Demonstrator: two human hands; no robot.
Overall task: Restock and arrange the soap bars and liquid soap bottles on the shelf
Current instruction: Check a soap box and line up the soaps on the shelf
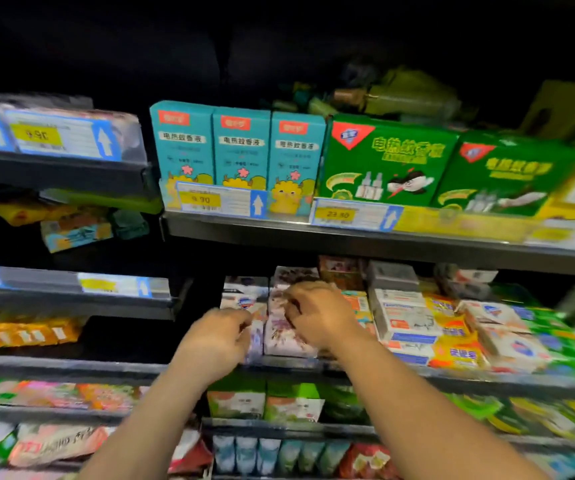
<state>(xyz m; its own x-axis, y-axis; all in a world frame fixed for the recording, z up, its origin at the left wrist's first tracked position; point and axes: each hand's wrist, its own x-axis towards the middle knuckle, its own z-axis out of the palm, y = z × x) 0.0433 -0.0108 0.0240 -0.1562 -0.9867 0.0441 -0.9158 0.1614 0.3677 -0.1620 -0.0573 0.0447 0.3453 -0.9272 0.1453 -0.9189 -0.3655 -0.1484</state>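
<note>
left hand (220,337) pinching white-lilac soap pack (257,341), right hand (317,317) gripping lilac floral cardboard soap box (281,336), both long axes upright, faces forward.

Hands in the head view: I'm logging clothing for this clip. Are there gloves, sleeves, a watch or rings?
The left hand and right hand are bare, with no gloves. Both forearms show no sleeve, watch or bracelet down to the frame's edge. Blur hides any rings.

lilac floral soap (281,336), green boxes (390,161) (red triangles (350,133))
</note>
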